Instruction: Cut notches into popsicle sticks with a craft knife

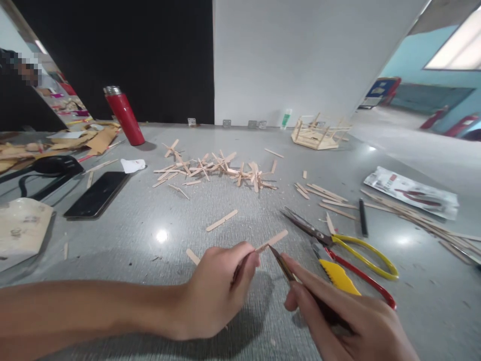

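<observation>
My left hand [221,288] is closed in a pinch on a short wooden craft stick [273,239] that points up and to the right over the grey table [150,250]. My right hand [338,313] is wrapped round a thin utility knife [282,263]; its blade tip touches the stick near my left fingertips. A yellow knife piece [339,277] lies just right of my right hand. Another stick piece [193,256] lies beside my left knuckles.
Yellow-handled scissors [338,240] and a red-handled tool [366,278] lie to the right. A heap of cut sticks [214,170], a stick-built frame [319,133], a red flask [124,115], a phone [96,194], a black pen [363,218], a plastic packet [411,193] and cardboard scraps [56,145] surround the work spot.
</observation>
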A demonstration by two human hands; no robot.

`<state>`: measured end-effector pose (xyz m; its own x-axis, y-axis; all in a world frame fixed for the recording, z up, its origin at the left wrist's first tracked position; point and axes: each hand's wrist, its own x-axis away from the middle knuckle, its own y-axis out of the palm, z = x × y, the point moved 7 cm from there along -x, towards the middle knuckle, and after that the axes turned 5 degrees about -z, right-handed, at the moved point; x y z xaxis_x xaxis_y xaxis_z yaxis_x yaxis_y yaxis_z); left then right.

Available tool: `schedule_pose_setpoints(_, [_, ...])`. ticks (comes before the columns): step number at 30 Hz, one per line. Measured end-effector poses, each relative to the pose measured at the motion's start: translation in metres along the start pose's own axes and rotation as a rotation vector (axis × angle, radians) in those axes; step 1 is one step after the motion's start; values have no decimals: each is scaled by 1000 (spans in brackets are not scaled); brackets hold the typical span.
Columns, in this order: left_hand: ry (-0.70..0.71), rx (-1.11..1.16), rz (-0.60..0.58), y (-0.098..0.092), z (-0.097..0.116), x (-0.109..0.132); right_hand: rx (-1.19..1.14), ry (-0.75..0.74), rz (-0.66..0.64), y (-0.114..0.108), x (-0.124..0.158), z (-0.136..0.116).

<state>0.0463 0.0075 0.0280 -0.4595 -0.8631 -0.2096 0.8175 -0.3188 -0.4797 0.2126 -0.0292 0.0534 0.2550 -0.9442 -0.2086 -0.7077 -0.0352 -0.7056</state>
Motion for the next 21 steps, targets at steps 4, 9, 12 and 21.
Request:
schedule_pose_setpoints(4, [39,-215,0,-2,-7,-6,52,32,-42,7,-6,7])
schedule_pose_setpoints(9, [10,-438,-44,2,-17,-11,47,54,-102,19,-12,10])
schedule_pose_setpoints(12, [-18,-446,-87,4,-19,-12,10,108,-127,23,-14,15])
schedule_pose_setpoints(21, [-43,-466,-112,6,-24,-12,-35,169,-199,32,-15,31])
